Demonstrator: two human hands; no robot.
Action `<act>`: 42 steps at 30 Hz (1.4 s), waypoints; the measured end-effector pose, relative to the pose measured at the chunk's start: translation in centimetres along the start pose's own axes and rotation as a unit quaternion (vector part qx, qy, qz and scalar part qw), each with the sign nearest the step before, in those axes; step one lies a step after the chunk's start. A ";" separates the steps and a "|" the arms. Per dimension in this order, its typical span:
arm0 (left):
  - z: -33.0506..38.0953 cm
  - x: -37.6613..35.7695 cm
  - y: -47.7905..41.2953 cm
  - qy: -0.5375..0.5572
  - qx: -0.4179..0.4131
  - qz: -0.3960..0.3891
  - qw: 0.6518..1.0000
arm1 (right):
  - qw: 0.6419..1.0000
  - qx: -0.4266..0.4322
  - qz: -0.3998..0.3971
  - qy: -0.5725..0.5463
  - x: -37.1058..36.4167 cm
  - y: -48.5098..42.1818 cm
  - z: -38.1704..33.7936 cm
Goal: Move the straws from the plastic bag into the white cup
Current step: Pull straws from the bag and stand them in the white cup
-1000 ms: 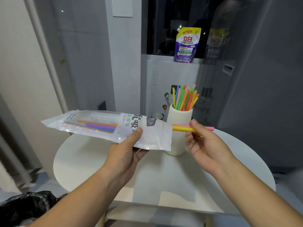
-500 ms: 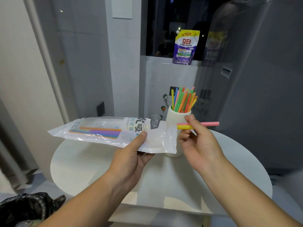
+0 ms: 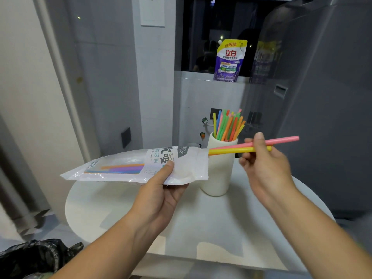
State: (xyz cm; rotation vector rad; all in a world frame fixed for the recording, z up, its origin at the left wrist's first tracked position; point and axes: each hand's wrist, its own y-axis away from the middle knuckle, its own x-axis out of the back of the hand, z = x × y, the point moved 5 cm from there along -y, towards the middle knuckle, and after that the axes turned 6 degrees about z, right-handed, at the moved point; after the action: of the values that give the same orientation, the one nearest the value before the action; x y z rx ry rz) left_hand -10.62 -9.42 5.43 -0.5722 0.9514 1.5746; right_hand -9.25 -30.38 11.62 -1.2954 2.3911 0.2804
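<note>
Straws pinched by right hand are pulled further from the plastic bag gripped by left hand; almost free.

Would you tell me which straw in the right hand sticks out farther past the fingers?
The pink straw; its tip reaches well past the yellow straw below it.

The head-worn wide-angle view looks forward and down — close over the left hand and right hand. It faces a grey wall beyond the round white table.
</note>
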 end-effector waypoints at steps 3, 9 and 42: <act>0.8 0.3 -0.5 0.008 -0.007 0.011 1.000 | 0.999 0.038 -0.012 0.016 0.6 -1.2 -1.9; 1.3 0.6 -0.9 0.023 -0.011 0.026 0.999 | 0.991 0.107 -0.040 0.068 1.0 -2.1 -5.6; 1.1 0.9 -0.9 -0.006 -0.017 0.021 1.000 | 0.865 0.370 -0.033 0.336 -2.0 -1.6 -15.8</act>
State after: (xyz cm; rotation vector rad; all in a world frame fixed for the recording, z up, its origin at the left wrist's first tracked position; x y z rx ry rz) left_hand -9.83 -7.97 5.06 -0.5690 0.9343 1.6329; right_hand -10.95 -35.41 26.72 -1.1761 2.5123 -1.1875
